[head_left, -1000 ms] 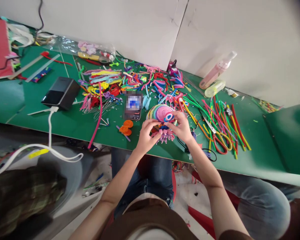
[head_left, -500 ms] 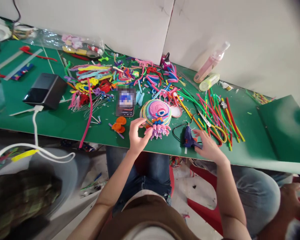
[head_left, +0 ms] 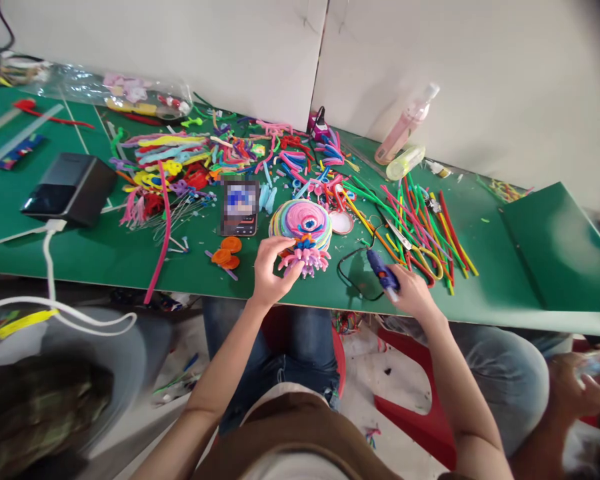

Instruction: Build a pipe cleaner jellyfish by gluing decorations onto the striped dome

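My left hand [head_left: 271, 272] grips a round pipe-cleaner craft [head_left: 300, 217] by its near side, thumb and fingers about the pink and purple fringe. Rainbow coils wind round the piece, with a small blue and white flower shape on the pink part. Wrapped round the handle of a dark blue hot glue gun [head_left: 380, 269], my right hand [head_left: 414, 292] is closed, and the gun's nose points away from me. The gun's black cord [head_left: 341, 272] loops on the table between the two. Beside the craft lies a pale round disc [head_left: 341, 223].
Scissors [head_left: 400, 235] with yellow handles lie among loose pipe cleaners [head_left: 450, 233] on the right. A phone [head_left: 240, 208], orange coils [head_left: 226, 253] and a dark box [head_left: 70, 190] are on the left. Bottles [head_left: 407, 127] lean at the wall. Another person's hand [head_left: 577, 390] is at far right.
My right hand has closed round the glue gun's handle and turned the gun slightly off the tabletop. My left hand stays on the craft. The whole view has shifted a little.
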The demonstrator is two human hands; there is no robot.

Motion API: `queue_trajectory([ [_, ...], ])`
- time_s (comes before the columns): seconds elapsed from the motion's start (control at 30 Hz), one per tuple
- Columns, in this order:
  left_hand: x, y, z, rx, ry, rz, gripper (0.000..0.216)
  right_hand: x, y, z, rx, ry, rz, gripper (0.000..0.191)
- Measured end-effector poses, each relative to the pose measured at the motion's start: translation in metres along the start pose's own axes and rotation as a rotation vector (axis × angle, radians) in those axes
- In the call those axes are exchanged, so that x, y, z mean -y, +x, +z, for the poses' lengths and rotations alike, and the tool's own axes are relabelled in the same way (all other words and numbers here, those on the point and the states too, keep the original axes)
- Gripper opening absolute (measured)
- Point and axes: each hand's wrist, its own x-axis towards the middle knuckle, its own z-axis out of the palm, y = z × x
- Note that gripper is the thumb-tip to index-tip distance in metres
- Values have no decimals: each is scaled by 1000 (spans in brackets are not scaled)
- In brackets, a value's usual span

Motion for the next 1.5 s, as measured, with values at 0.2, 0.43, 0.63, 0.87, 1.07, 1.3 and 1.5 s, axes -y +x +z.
queue_trajectory([
  [0.2, -4, 5, 1, -24, 132, 7, 26, -10, -2, -8, -371, 75, 28, 20],
  [0.43, -4, 10, 4, -57, 230, 117, 24, 27, 8, -12, -330, 834, 329, 30],
  [0.63, -1, 5, 7, 5, 142, 65, 28, 65, 42, -8, -76, 1060, 267, 34],
  [0.87, 1, 1, 9, 10, 147, 68, 47, 74, 58, -3, -82, 1075, 233, 31],
  [1.07, 1, 1, 9, 19, 132, 53, 43, 75, 61, 0, -77, 1068, 216, 38],
  [1.3, 2, 0, 8, 32, 113, 33, 43, 77, 63, -3, -61, 1047, 198, 36],
  [1.5, 1, -1, 8, 39, 134, 18, 42, 75, 60, -2, -67, 1058, 218, 29],
])
